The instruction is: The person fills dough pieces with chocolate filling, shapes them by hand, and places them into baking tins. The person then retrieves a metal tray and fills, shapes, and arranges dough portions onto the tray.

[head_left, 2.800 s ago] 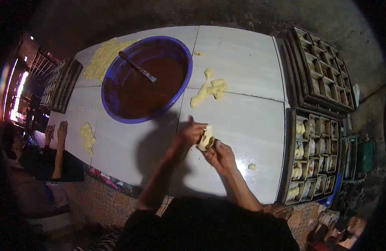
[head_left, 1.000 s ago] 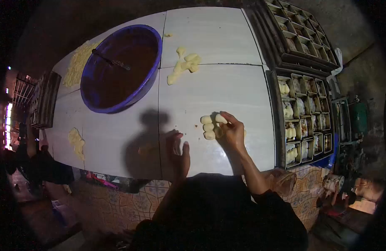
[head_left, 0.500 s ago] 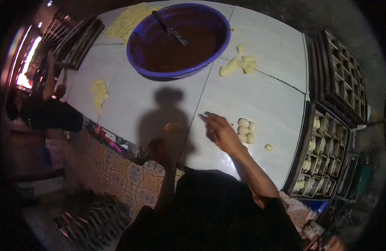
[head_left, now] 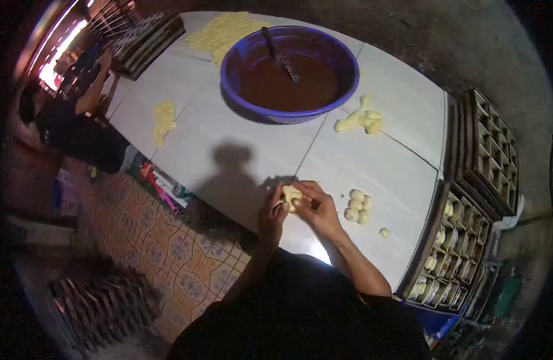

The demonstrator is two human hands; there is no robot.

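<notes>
One pale yellow dough piece (head_left: 291,194) sits between the left hand (head_left: 272,211) and the right hand (head_left: 320,211), over the near edge of the bench (head_left: 402,183). The fingers of both hands curl inward and pinch it from opposite sides: those of the left hand bear on its left flank, with the thumb on the side nearer the body, while those of the right hand reach over its right side, the thumb coming in low against it. Its upper face shows uncovered in the gap; the underside is hidden, and whether it touches the bench I cannot tell. Just beyond the right hand, to its right, a cluster of dough balls (head_left: 357,204) rests on the bench, the balls touching one another, and one small dough ball (head_left: 384,232) lies apart from them, nearer the bench's right side. Farther off, some joined lumps of dough (head_left: 361,120) lie near a purple basin (head_left: 288,115) of brown filling (head_left: 270,91), in which a dark-handled utensil (head_left: 279,57) leans. A flattish strip of dough (head_left: 164,120) lies on the left part of the bench, and a broad spread of yellow dough (head_left: 225,33) covers the far corner. At the right edge stands a divided tray (head_left: 421,264), with pale dough in its nearest row of compartments.
</notes>
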